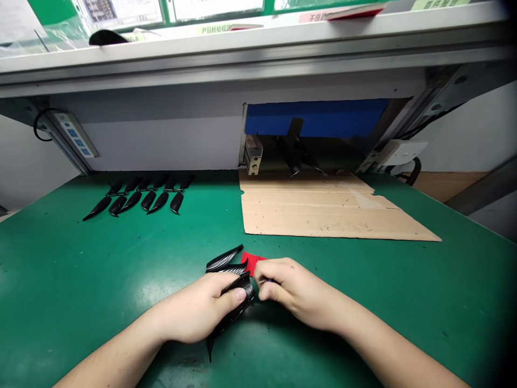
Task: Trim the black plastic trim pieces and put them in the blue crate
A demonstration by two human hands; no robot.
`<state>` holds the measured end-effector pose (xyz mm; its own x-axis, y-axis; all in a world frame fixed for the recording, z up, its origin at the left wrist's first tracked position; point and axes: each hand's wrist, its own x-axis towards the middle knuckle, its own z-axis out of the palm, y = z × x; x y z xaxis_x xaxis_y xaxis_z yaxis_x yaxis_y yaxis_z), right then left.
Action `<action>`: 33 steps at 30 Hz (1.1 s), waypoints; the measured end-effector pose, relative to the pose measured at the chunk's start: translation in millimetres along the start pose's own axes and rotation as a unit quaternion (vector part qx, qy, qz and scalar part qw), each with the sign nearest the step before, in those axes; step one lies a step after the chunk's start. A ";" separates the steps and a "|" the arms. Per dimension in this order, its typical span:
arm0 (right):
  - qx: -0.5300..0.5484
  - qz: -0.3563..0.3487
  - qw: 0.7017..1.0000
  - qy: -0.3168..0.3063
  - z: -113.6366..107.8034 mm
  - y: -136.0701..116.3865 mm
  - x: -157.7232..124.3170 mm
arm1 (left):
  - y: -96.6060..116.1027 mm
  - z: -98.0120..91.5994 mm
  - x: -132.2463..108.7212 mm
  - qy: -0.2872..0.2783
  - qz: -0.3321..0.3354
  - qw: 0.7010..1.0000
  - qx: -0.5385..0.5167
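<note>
My left hand (205, 307) is wrapped round a black curved plastic part (230, 320), its thumb pressed on the part's upper side. The part is tilted, with a pointed tip hanging toward the table's front edge. Close by on the right, my right hand (288, 288) is closed in a pinch near the part's end. Something small and dark shows between its fingers, too covered to name. Just beyond both hands lie black ribbed blade-shaped pieces (224, 260), partly hidden by my left hand. A red flat piece (251, 262) lies beside them, partly covered by my right hand.
Several black blade-shaped parts (147, 199) lie in a row at the back left of the green table (100, 269). A cardboard sheet (307, 215) lies at the back right, before an opening holding dark parts (297, 153). A shelf (226, 54) spans above.
</note>
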<state>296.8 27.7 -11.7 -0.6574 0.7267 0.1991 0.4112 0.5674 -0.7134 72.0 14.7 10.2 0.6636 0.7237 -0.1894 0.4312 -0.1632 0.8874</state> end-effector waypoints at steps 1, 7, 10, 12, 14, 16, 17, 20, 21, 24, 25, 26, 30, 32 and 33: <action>0.026 0.004 0.999 0.021 -4.2 -1.1 -1.0 | 0.3 0.1 0.4 0.005 -0.005 1.000 -0.007; -0.107 -0.002 0.990 0.090 -4.8 5.0 -2.0 | 4.8 -1.2 -2.1 0.055 0.010 0.994 -0.091; -0.253 -0.023 0.961 0.105 6.1 11.9 0.6 | 2.9 -1.2 -3.4 0.055 -0.012 0.987 -0.153; -0.310 -0.032 0.943 0.121 11.8 15.2 2.6 | -0.3 -0.5 -2.6 0.053 -0.027 0.979 -0.195; -0.344 -0.035 0.928 0.137 14.7 16.7 4.4 | -3.7 0.7 -0.9 0.060 -0.041 0.971 -0.227; -0.367 -0.033 0.917 0.152 15.6 16.7 5.6 | -6.1 2.4 1.4 0.079 -0.045 0.966 -0.243; -0.378 -0.032 0.912 0.159 15.7 16.4 6.0 | -6.8 3.5 2.6 0.091 -0.040 0.964 -0.245; -0.409 -0.032 0.895 0.173 16.7 14.6 6.8 | -6.7 7.0 5.6 0.118 0.006 0.963 -0.242; -0.418 -0.034 0.891 0.174 17.4 14.0 6.9 | -6.2 8.1 6.4 0.125 0.023 0.963 -0.238; -0.436 -0.035 0.884 0.165 19.9 12.6 7.2 | -4.8 10.4 7.1 0.133 0.053 0.966 -0.215; -0.441 -0.036 0.882 0.161 20.8 12.4 7.3 | -4.6 10.7 6.9 0.135 0.054 0.968 -0.205; -0.444 -0.038 0.881 0.158 21.6 12.2 7.3 | -4.6 10.7 6.4 0.138 0.053 0.970 -0.193; -0.448 -0.041 0.880 0.153 24.7 12.9 7.6 | -4.2 10.0 3.4 0.152 0.046 0.977 -0.140; -0.443 -0.040 0.883 0.150 26.6 14.1 7.7 | -2.3 9.7 1.7 0.155 0.046 0.981 -0.108; -0.437 -0.039 0.886 0.149 27.5 14.9 7.7 | -0.8 9.6 0.9 0.156 0.047 0.982 -0.091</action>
<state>280.5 31.2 -39.3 -0.5639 0.6676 0.4862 0.7889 0.6095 0.0782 78.1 9.0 5.2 0.4627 0.8864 0.0098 0.2425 -0.1372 0.9604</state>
